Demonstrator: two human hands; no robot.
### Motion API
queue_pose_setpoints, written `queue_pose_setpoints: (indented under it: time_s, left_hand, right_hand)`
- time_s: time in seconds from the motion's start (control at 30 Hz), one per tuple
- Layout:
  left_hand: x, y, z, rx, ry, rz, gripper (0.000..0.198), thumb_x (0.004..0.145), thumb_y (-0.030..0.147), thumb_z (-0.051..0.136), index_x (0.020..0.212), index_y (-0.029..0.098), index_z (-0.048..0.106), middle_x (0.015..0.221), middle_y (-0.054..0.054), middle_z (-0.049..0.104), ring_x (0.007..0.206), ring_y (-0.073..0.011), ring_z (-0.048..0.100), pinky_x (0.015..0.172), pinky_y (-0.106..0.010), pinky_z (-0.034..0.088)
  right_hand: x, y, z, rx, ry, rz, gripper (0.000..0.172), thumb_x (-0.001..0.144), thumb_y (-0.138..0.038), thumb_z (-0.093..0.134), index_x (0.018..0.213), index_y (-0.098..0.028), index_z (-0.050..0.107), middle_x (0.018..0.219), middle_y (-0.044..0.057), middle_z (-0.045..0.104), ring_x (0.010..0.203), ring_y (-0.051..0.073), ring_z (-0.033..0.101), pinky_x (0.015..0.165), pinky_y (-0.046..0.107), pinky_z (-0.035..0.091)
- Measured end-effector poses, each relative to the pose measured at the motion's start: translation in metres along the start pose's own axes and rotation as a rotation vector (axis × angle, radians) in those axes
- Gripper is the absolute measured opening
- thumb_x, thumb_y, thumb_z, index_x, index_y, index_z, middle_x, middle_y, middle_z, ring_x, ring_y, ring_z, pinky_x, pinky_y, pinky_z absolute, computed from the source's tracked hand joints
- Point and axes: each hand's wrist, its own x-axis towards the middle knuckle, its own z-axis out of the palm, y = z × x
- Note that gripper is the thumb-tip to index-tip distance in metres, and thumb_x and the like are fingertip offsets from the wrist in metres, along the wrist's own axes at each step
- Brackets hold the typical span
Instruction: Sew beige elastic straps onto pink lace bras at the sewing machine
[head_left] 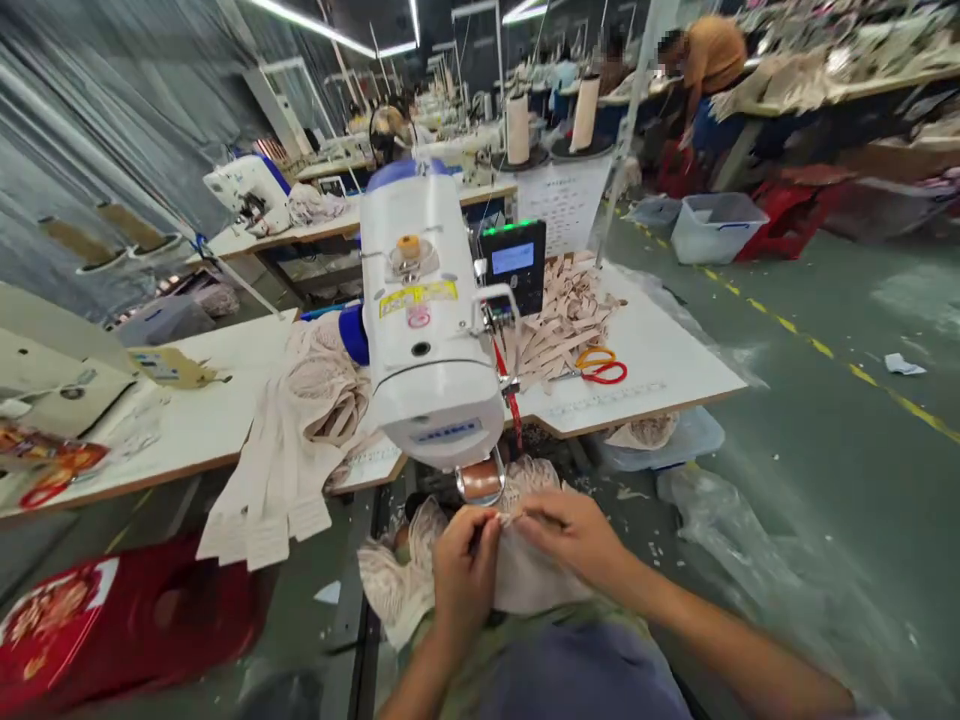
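Both hands are close together just in front of a white sewing machine point(427, 330). My left hand point(466, 560) pinches the edge of a pale beige lace fabric point(536, 580). Beside it on the right, my right hand point(574, 530) pinches the same edge between thumb and fingers. The fabric hangs down over the lap, and a gathered lace part point(401, 580) spreads out left of my left hand. The machine's needle area lies behind the hands and is mostly hidden.
Beige strips point(566, 310) and red-and-orange scissors point(601, 368) lie on the white table point(660, 350) at the right. Beige pieces point(300, 420) hang over the table edge at the left. A red stool point(172, 610) stands lower left. Another person point(712, 60) bends over at upper right.
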Motion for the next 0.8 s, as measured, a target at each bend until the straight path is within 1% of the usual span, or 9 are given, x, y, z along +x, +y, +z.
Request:
queue_pose_setpoints:
  time_s: [0.03,0.1,0.2,0.3,0.4,0.53,0.7,0.73,0.8]
  left_hand:
    - [0.003,0.002,-0.003,0.02,0.001,0.006,0.026,0.099,0.034,0.049,0.094,0.02,0.07,0.083,-0.006,0.074,0.07,-0.0176,0.068,0.062,-0.027,0.056]
    - [0.01,0.004,-0.008,0.053,-0.047,0.084,0.021,0.097,0.026,0.052,0.089,0.019,0.07,0.08,-0.005,0.074,0.07,-0.0158,0.069,0.063,-0.024,0.055]
    - [0.016,0.009,-0.018,0.094,-0.086,0.252,0.015,0.096,0.019,0.055,0.093,0.019,0.07,0.081,-0.004,0.075,0.072,-0.0135,0.07,0.065,-0.021,0.055]
    - [0.018,0.014,-0.025,0.129,-0.093,0.325,0.013,0.095,0.016,0.057,0.097,0.018,0.069,0.085,-0.004,0.077,0.076,-0.013,0.072,0.068,-0.02,0.055]
    - [0.019,0.016,-0.027,0.133,-0.117,0.314,0.012,0.095,0.015,0.058,0.095,0.018,0.069,0.084,-0.003,0.077,0.074,-0.012,0.071,0.067,-0.019,0.055]
    - [0.021,0.012,-0.027,0.12,-0.139,0.254,0.011,0.094,0.017,0.059,0.093,0.018,0.07,0.081,-0.002,0.076,0.069,-0.0117,0.07,0.064,-0.019,0.054]
    - [0.023,0.012,-0.028,0.11,-0.176,0.184,0.015,0.095,0.021,0.057,0.09,0.019,0.071,0.076,-0.001,0.075,0.065,-0.0118,0.069,0.061,-0.019,0.053]
    - [0.024,0.013,-0.029,0.116,-0.183,0.17,0.015,0.096,0.022,0.057,0.092,0.019,0.071,0.077,-0.001,0.075,0.064,-0.0119,0.069,0.06,-0.019,0.053]
    - [0.027,0.013,-0.03,0.142,-0.22,0.121,0.018,0.096,0.024,0.056,0.106,0.02,0.07,0.079,-0.001,0.075,0.064,-0.0125,0.068,0.059,-0.02,0.052]
  right_hand:
    - [0.004,-0.002,-0.009,0.002,0.048,0.04,0.026,0.095,-0.036,0.049,0.09,-0.023,0.071,0.084,0.003,0.074,0.078,0.019,0.067,0.07,0.028,0.052]
    - [0.012,-0.003,-0.021,-0.028,0.082,0.077,0.026,0.095,-0.033,0.049,0.088,-0.02,0.07,0.08,0.003,0.073,0.074,0.016,0.065,0.067,0.025,0.048]
    - [0.02,-0.006,-0.028,-0.071,0.004,0.042,0.022,0.094,-0.027,0.05,0.084,-0.019,0.069,0.074,0.002,0.07,0.069,0.014,0.062,0.064,0.023,0.043]
    - [0.023,-0.011,-0.028,0.003,-0.086,0.049,0.019,0.091,-0.023,0.053,0.083,-0.019,0.069,0.076,0.001,0.071,0.071,0.014,0.063,0.066,0.022,0.041]
    - [0.025,-0.015,-0.027,0.075,-0.138,0.086,0.017,0.089,-0.021,0.055,0.083,-0.018,0.071,0.078,0.0,0.072,0.073,0.013,0.063,0.066,0.022,0.04]
    - [0.028,-0.016,-0.03,0.078,-0.22,0.111,0.018,0.087,-0.019,0.054,0.08,-0.017,0.071,0.069,-0.001,0.067,0.064,0.012,0.056,0.061,0.023,0.035]
    - [0.03,-0.018,-0.034,0.123,-0.28,0.118,0.016,0.085,-0.018,0.055,0.083,-0.018,0.071,0.07,-0.001,0.068,0.065,0.012,0.057,0.061,0.023,0.037]
    - [0.03,-0.018,-0.034,0.122,-0.285,0.112,0.016,0.085,-0.018,0.055,0.083,-0.018,0.071,0.07,-0.001,0.068,0.065,0.012,0.057,0.061,0.023,0.037]
    - [0.03,-0.018,-0.034,0.11,-0.292,0.093,0.017,0.086,-0.019,0.054,0.085,-0.018,0.071,0.072,-0.001,0.068,0.066,0.012,0.057,0.061,0.023,0.037]
